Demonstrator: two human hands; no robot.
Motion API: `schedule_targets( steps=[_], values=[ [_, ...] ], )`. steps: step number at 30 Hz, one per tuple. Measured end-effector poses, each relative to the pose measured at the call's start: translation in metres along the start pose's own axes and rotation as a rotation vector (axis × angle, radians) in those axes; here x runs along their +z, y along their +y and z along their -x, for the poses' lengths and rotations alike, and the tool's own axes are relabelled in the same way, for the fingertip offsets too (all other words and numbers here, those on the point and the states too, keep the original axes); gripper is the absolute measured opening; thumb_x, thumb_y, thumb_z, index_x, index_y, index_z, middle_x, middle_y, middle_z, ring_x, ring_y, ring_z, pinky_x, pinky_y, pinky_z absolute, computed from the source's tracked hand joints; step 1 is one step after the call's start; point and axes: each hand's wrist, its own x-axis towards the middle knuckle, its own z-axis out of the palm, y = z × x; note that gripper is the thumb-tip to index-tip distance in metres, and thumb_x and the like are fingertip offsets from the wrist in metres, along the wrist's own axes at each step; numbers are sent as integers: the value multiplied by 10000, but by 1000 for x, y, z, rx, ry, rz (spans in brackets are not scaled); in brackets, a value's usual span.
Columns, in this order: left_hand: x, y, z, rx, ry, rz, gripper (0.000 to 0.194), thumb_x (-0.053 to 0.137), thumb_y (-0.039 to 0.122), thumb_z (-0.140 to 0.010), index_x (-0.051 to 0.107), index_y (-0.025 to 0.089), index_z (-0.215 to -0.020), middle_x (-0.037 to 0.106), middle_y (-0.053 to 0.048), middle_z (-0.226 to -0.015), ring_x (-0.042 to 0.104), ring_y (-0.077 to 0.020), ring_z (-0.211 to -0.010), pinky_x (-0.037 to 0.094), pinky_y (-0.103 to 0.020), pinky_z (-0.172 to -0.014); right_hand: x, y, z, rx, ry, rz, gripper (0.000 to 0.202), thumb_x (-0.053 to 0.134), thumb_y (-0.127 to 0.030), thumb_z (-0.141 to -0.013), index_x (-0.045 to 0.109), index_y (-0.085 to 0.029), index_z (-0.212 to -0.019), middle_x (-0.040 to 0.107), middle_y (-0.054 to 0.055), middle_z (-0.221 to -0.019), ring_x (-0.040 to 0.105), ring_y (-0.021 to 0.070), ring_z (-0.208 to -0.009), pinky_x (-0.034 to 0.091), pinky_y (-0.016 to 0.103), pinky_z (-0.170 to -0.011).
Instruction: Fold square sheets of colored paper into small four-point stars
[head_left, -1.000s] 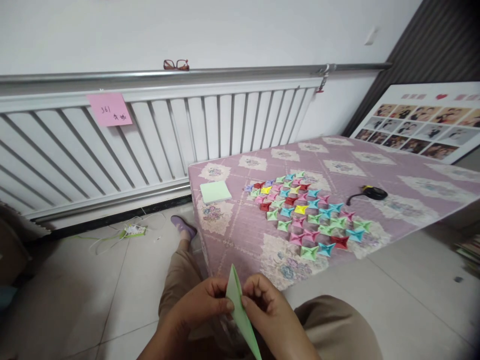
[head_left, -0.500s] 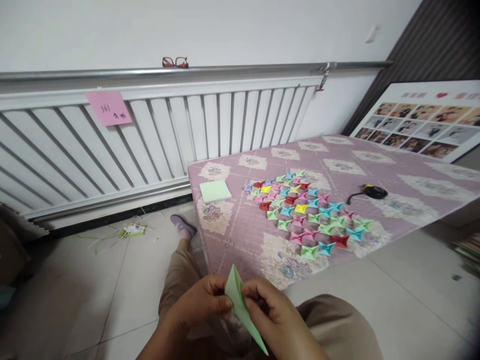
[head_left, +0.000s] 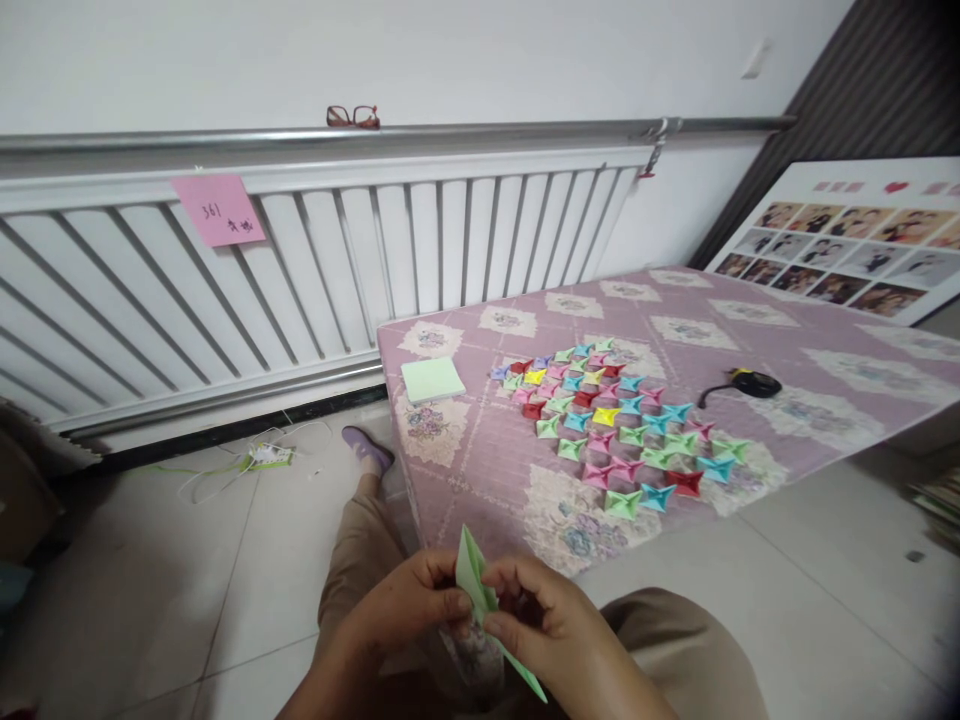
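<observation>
The green paper (head_left: 468, 578), creased lengthwise, is held at the tabletop's (head_left: 469, 490) near corner. Over the last second its lower tip swings rightward and slightly up; its top tip barely shifts. The left hand (head_left: 409, 605) pinches its left side; the right hand (head_left: 551, 620) has its thumb against the right side, fingers curled. The paper seems only partly folded. The folded shapes (head_left: 606, 416) toward the tabletop's right-hand edge and the pad (head_left: 433, 380) near its far left corner stay put.

The pink note (head_left: 219, 212) on the radiator (head_left: 358, 245) reads "361", with characters I cannot read. The photo board's (head_left: 847, 250) heading is too blurred; no brand is legible.
</observation>
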Motion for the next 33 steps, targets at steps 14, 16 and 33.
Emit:
schedule_targets(
  steps=[14, 16, 33],
  values=[
    [9, -1, -23, -54, -47, -1, 345, 682, 452, -778, 652, 120, -865, 558, 5, -604, 493, -79, -516, 380, -191, -543, -17, 6, -7, 45, 48, -165, 287, 553, -454, -845, 501, -206, -712, 513, -39, -631, 481, 111, -603, 374, 222, -572],
    [10, 1, -29, -59, -60, 0, 365, 687, 469, -768, 651, 121, -874, 573, -4, -639, 501, -77, -516, 379, -189, -533, -20, 8, -10, 56, 39, -212, 309, 560, -473, -840, 482, -205, -710, 509, -46, -625, 484, 102, -586, 371, 217, -566],
    [23, 16, -77, -95, -167, 60, 388, 690, 487, -752, 637, 118, -862, 569, -15, -627, 507, -89, -517, 386, -201, -531, -43, 8, -27, 163, 38, -694, 340, 657, -459, -779, 406, -230, -785, 598, -55, -565, 615, 161, -465, 417, 255, -494]
  ],
)
